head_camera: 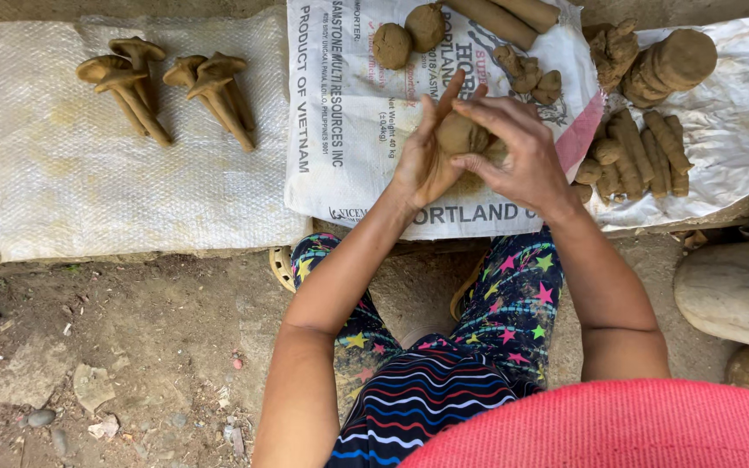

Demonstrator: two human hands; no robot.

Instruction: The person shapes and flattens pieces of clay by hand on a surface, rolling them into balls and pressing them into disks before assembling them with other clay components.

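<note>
Between my two palms sits a brown lump of clay [461,134], held over a white woven sack [348,113] spread on a low ledge. My left hand [426,156] presses it from the left with fingers stretched upward. My right hand [517,147] covers it from the right, fingers curled over the top. Most of the lump is hidden by my hands.
Several finished mushroom-shaped clay pieces [166,87] lie on a white plastic sheet [62,191] at the left. Two clay balls [407,36] and clay rolls [500,17] lie at the sack's top. More clay logs [643,156] and lumps [669,61] rest at right. Dirt ground [132,347] lies below.
</note>
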